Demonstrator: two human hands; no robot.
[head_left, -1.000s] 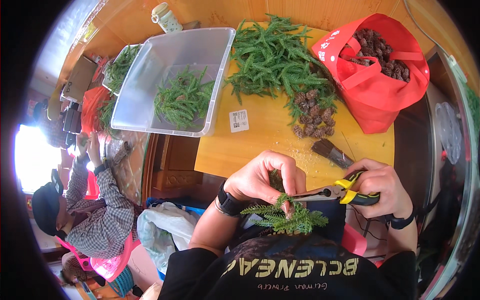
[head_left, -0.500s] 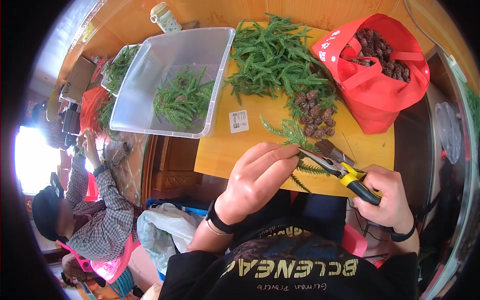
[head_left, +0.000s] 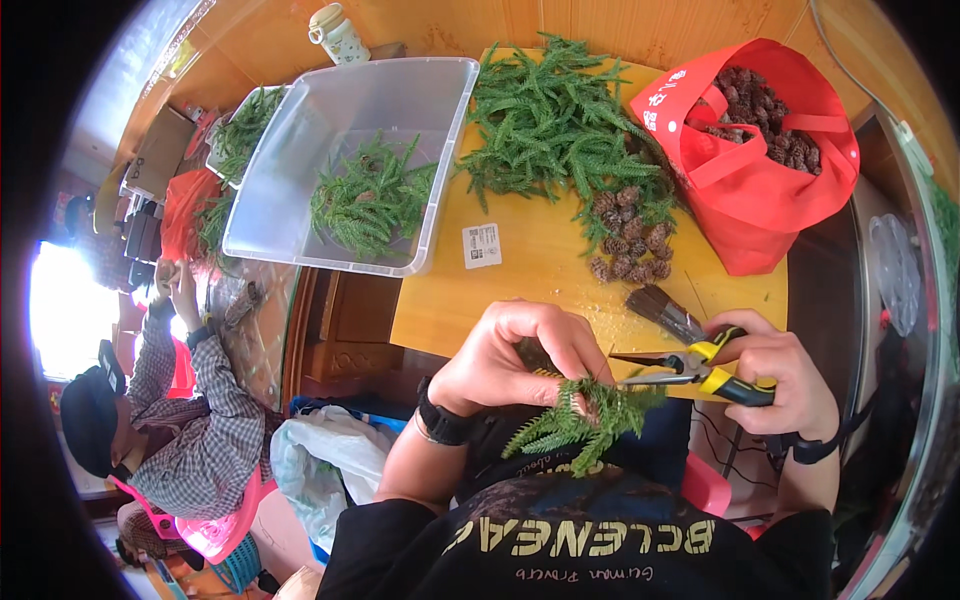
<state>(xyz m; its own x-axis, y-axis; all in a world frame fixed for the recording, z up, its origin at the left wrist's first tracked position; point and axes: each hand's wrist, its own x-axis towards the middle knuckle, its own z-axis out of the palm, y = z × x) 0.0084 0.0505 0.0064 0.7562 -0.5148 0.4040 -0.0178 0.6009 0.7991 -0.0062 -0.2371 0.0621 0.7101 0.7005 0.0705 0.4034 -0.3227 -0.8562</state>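
Note:
My left hand (head_left: 520, 350) pinches a bushy green evergreen sprig (head_left: 570, 425) just off the table's near edge, its tips hanging toward my shirt. Closed around the handles of long-nose pliers (head_left: 708, 368), with yellow and black grips, is my right hand (head_left: 785, 375). The pliers' jaws are parted and point left, close to the sprig and my left fingertips. Whether they touch it I cannot tell. Just beyond the pliers lies a dark brown bundle of thin strands (head_left: 662, 308). Several small pine cones (head_left: 632, 245) are grouped behind it.
A heap of evergreen sprigs (head_left: 555, 120) covers the far part of the yellow table (head_left: 430, 320). At right stands a red bag (head_left: 770, 225) of pine cones. A clear plastic bin (head_left: 255, 215) holds more sprigs. Another person (head_left: 210, 420) works at far left.
My left hand has turned over and drawn the sprig toward me, off the table. The pliers' jaws have parted and now point level to the left; my right hand has barely shifted.

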